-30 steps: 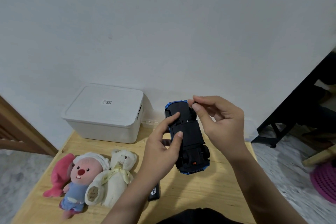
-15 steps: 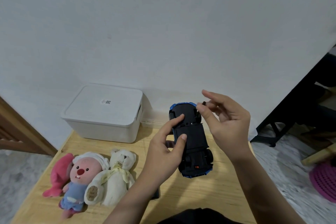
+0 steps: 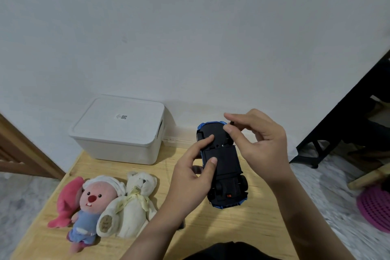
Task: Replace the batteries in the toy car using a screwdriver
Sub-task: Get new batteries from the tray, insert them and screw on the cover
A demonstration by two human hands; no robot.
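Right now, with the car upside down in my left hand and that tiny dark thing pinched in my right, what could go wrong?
1. The small dark piece, likely the screw, sits only between right hand fingertips above the table edge; dropped, it could bounce to the floor.
2. The left hand holds the car by thumb and finger alone, so it may slip.

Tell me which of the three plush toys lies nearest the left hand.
The cream bear: it lies rightmost in the row, beside the left hand, while the pink-faced plush and pink plush lie farther left.
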